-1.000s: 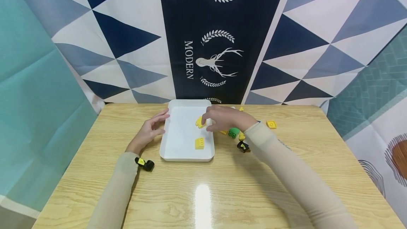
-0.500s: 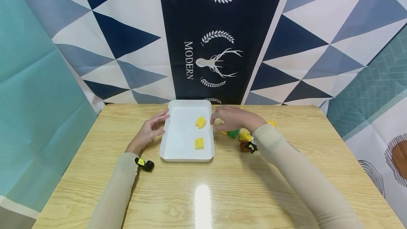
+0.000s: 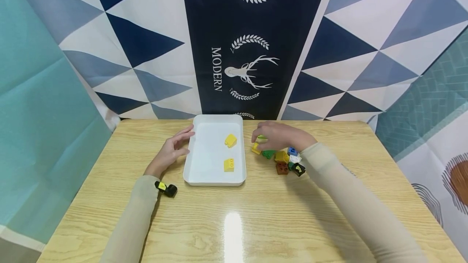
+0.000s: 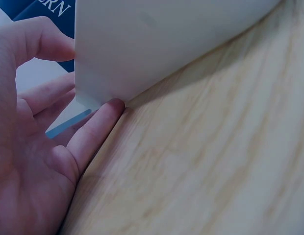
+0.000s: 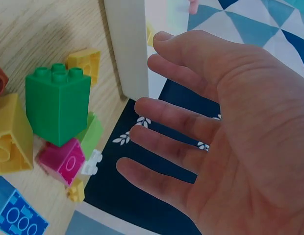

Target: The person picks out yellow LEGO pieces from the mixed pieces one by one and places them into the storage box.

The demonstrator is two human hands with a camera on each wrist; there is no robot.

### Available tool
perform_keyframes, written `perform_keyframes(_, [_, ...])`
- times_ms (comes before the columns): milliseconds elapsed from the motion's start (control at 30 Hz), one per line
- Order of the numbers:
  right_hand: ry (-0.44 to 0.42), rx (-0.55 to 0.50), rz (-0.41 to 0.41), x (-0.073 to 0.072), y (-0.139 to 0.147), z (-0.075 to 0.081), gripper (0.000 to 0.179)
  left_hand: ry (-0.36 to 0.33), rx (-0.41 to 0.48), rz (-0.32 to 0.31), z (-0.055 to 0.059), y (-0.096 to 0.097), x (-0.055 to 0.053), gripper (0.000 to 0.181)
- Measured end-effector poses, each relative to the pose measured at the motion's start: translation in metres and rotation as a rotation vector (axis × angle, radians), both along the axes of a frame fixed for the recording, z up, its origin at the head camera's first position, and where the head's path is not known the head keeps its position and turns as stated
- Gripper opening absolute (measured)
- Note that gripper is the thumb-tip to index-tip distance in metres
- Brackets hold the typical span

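My left hand (image 3: 170, 153) is at the left wall of a white tray (image 3: 208, 175), fingers extended and touching it. In the left wrist view the fingertips are right at the tray's corner, low against the wood. Two yellow building bricks lie in the tray: an upper yellow brick (image 3: 230, 140) and a lower yellow brick (image 3: 228, 165). To the right of the tray, my right hand (image 3: 279, 135) hovers over a pile of loose bricks, fingers spread and holding nothing. Near it are a green brick (image 5: 59, 105), a magenta brick (image 5: 63, 159) and a yellow brick (image 3: 256, 148).
Also in the pile are a brown brick (image 3: 282, 169), a blue brick (image 3: 292, 151) and a white brick (image 3: 294, 159). A light green brick (image 5: 90, 134) sits behind the green one. Patterned cloth (image 3: 237, 52) rises at the back edge of the wooden table (image 3: 197, 222).
My right hand has moved right, from the upper yellow brick in the tray, across the rim, to above the loose bricks. My left hand stays at the tray.
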State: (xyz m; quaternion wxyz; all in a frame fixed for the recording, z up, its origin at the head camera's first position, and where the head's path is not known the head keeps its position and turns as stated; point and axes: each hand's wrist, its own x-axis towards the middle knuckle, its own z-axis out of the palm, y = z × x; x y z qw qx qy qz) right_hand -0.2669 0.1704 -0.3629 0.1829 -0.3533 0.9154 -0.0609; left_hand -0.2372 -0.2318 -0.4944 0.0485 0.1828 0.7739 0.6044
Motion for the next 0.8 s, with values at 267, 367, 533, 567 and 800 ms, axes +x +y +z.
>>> perform_keyframes(267, [-0.013, -0.011, 0.005, -0.001, 0.0, -0.003, 0.033, -0.016, -0.016, 0.015, 0.001, 0.001, -0.001, 0.063])
perform_keyframes(367, [-0.028, -0.007, -0.007, -0.001, -0.002, -0.005, 0.038, -0.015, -0.016, 0.012, 0.002, 0.001, -0.001, 0.063])
perform_keyframes(533, [-0.032, 0.0, -0.028, -0.003, -0.006, -0.01, 0.042, -0.013, -0.019, 0.013, 0.001, 0.001, 0.0, 0.063])
perform_keyframes(567, [-0.034, -0.002, -0.029, -0.003, -0.006, -0.011, 0.041, -0.013, -0.019, 0.014, 0.001, 0.001, 0.0, 0.063])
perform_keyframes(800, [-0.039, -0.025, -0.019, -0.004, -0.008, -0.022, 0.038, -0.018, -0.017, 0.016, 0.002, 0.001, 0.0, 0.063])
